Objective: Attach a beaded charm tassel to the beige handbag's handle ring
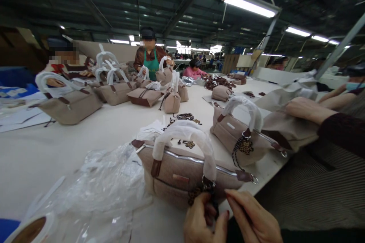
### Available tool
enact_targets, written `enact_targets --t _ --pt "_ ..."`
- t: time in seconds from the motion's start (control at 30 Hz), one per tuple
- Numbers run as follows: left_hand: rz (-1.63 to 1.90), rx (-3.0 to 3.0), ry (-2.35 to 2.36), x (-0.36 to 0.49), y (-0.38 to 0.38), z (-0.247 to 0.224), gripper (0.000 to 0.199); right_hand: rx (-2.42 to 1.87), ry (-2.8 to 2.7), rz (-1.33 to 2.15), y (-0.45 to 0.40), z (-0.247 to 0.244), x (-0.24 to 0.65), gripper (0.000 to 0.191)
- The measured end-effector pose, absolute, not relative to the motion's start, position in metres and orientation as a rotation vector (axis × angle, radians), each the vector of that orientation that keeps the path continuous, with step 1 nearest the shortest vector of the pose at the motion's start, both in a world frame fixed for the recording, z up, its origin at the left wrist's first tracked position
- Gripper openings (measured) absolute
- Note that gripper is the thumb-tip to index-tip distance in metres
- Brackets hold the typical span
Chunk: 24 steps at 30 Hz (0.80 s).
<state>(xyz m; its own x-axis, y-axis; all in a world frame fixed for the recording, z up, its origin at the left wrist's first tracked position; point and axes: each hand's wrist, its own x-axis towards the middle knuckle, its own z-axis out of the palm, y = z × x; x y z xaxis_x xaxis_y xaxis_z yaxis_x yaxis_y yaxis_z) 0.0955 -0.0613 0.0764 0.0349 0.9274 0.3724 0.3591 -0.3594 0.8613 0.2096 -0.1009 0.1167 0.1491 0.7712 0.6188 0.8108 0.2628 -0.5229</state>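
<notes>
Left hand [203,220] curled on spotted charm [194,196] — right hand [252,215] pinched closed nearby

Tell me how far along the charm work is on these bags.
Looks done: the bag at right has a leopard-print charm hanging by its wrapped handle.
In hand: the near bag, with the left hand at its charm and the right hand close by; whether it is fastened, I can't tell.
Probably left: loose charms and cords lie behind it.
</notes>
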Motion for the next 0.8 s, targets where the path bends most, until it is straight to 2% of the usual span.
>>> enact_targets --t 0.23,0.43,0.8 --pt "1.360 2.284 1.216 0.091 -0.027 0.094 0.004 -1.553 -1.479 -0.001 -0.102 0.108 0.207 0.019" --pt "1.090 1.808 1.262 0.086 -0.036 0.102 0.009 -1.541 -1.488 0.015 -0.107 0.111 0.210 0.019" --pt "0.989 1.304 1.144 0.075 -0.035 0.120 0.011 -1.485 -1.574 0.098 -0.107 0.113 0.206 0.017"
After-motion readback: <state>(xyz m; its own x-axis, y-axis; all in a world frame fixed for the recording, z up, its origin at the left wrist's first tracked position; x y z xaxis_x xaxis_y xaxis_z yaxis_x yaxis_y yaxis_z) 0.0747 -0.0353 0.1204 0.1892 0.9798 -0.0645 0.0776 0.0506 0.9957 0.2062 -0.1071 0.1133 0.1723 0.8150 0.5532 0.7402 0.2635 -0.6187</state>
